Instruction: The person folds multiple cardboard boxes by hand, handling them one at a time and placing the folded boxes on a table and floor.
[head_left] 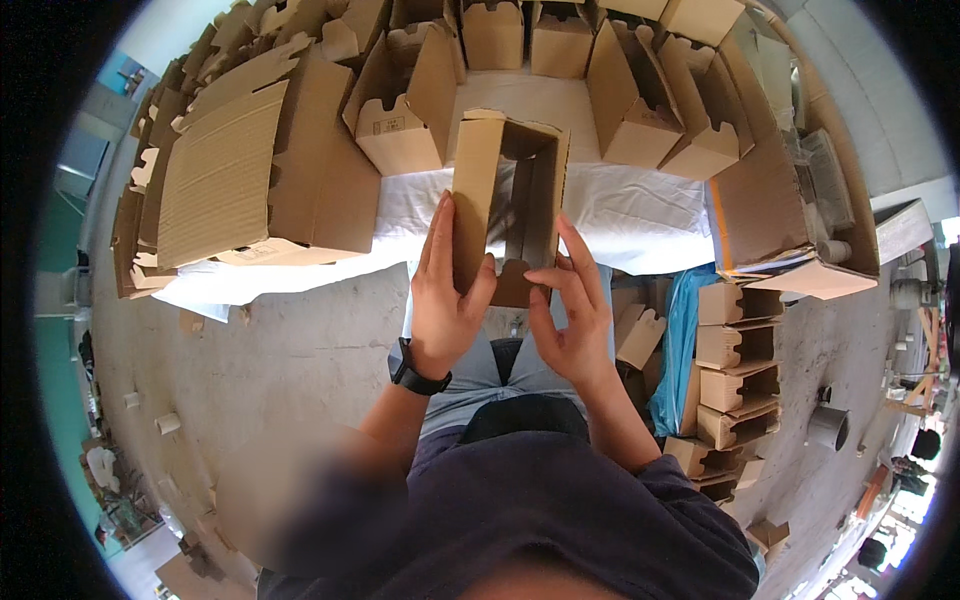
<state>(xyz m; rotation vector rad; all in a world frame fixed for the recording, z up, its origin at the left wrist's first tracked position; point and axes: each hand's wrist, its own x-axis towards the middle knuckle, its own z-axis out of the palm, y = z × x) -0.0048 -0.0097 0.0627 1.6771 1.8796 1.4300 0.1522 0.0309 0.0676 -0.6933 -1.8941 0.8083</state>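
Note:
In front of me is a narrow, open-topped brown cardboard box [477,190], held over my lap at the near edge of the table. My left hand [447,295] presses along its left side, with the thumb near the front corner. At the front right corner, my right hand [574,313] has its thumb and index finger on the box's notched front flap, the other fingers along the right wall. Through the open top the inside looks bare, though its far end is in shadow. A dark watch sits on my left wrist.
A white cloth [640,225] covers the table. Similar open boxes [405,110] line its far side, and a large carton [290,160] stands left. At right is a bigger carton [770,190] with things inside. Stacked boxes [735,345] and a blue plastic sheet [678,345] are beside my right leg.

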